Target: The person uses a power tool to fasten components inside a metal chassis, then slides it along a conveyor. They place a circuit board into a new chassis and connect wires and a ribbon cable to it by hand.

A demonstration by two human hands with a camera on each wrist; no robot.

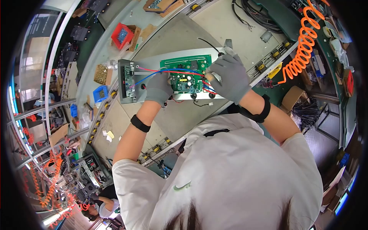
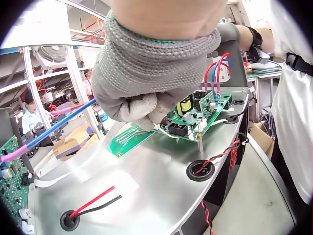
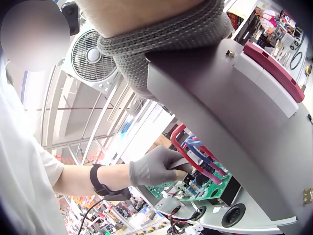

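Observation:
My left hand (image 1: 159, 87), in a grey glove, is at the left edge of a green circuit board (image 1: 205, 61) mounted on a metal chassis (image 1: 149, 61). Its curled fingers pinch a flat pale ribbon cable (image 2: 73, 169), which runs from a second board (image 2: 14, 171) at the chassis's left end. My right hand (image 1: 230, 74), gloved too, grips the top of the grey end panel (image 3: 220, 117); in the right wrist view that panel hides its fingers. Red and blue wires (image 1: 180, 70) stretch above the main board.
Black grommets (image 2: 200, 170) with thin red and black wires line the chassis. Beyond the chassis stand a red bin (image 1: 122, 35) of small metal parts, a blue bin (image 1: 100, 93) and an open carton (image 1: 102, 74). An orange coiled hose (image 1: 303, 46) hangs at the right.

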